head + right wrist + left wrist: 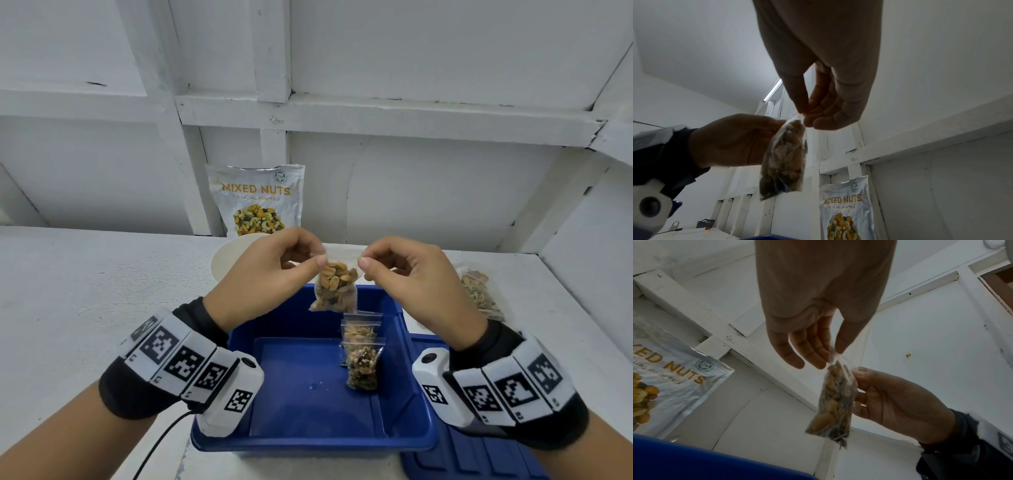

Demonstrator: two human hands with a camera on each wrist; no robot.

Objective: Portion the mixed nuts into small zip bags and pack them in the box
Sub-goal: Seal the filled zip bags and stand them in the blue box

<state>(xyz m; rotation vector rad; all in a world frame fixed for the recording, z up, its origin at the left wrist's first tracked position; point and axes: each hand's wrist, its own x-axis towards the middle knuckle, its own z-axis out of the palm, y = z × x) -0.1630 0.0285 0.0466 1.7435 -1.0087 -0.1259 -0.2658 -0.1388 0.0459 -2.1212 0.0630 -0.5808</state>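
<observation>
A small clear zip bag of mixed nuts [335, 287] hangs above the far end of the blue box [239, 342]. My left hand [274, 274] pinches its top left corner and my right hand [407, 277] pinches its top right corner. From the left wrist the same zip bag [835, 404] hangs between my left hand [807, 337] and my right hand [896, 400]. From the right wrist the bag [785, 159] hangs under my right hand [824, 100], with my left hand [735, 139] beside it. Two filled zip bags [361, 353] lie in the box.
The large MIXED NUTS pouch [256, 200] leans on the white wall behind a white bowl [227, 260]. More filled zip bags [479, 291] lie on the table at the right. A blue lid [469, 455] lies right of the box.
</observation>
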